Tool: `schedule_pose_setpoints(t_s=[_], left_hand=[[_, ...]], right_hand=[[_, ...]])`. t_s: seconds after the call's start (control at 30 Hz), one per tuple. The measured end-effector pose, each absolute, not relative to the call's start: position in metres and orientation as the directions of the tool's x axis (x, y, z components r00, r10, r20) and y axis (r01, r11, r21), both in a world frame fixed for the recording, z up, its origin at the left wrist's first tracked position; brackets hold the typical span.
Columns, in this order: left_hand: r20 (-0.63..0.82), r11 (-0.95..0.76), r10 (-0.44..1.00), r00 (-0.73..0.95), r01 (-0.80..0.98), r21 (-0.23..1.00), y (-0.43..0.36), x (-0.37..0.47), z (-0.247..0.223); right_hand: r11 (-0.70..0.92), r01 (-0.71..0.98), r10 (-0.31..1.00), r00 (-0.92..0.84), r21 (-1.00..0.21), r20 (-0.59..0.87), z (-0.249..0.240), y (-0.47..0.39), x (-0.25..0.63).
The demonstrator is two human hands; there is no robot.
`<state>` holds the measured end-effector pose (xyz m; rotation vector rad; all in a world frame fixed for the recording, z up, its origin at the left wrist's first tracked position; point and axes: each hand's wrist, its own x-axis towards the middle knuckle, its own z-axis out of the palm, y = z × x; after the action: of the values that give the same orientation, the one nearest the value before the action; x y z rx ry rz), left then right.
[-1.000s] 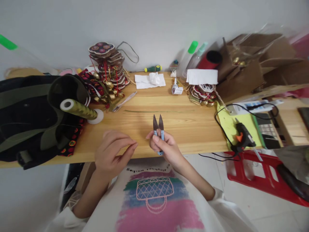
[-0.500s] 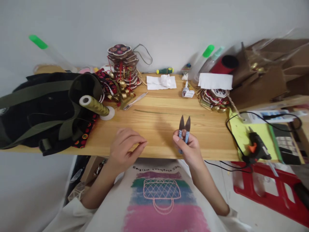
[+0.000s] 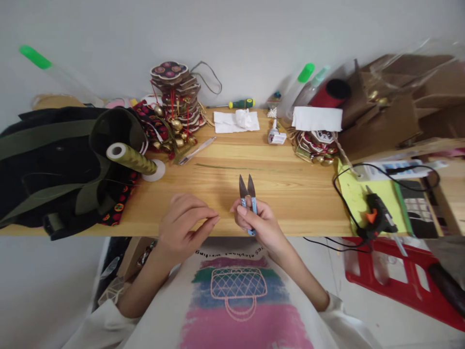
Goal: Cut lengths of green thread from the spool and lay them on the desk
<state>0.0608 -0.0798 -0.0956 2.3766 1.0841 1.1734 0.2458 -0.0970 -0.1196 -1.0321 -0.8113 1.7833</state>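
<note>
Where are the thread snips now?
In the head view, the thread snips are just right of centre, in the right hand, blades pointing toward the olive cord on the wooden table.

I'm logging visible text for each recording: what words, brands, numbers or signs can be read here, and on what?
"elephant writing": on the white shirt, upside down in view; the word before it cannot be read whole.
Small bottle: print on its label too small to read.
Snips: marks on the handles too small to read.
</note>
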Motion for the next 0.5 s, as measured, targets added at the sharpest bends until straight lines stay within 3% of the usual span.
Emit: schedule_pose_setpoints(t_s=[0.33, 0.5], left_hand=[[0.539, -0.665, 0.744, 0.395, 0.512, 0.543, -0.080, 0.062, -0.100], [0.509, -0.641, 0.764, 0.395, 0.553, 0.532, -0.079, 0.059, -0.104]], right_hand=[[-0.313, -0.302, 0.947, -0.174, -0.900, -0.271, -0.124, -0.096, 0.252], [-0.269, -0.176, 0.963, -0.021, -0.947, -0.269, -0.129, -0.097, 0.283]])
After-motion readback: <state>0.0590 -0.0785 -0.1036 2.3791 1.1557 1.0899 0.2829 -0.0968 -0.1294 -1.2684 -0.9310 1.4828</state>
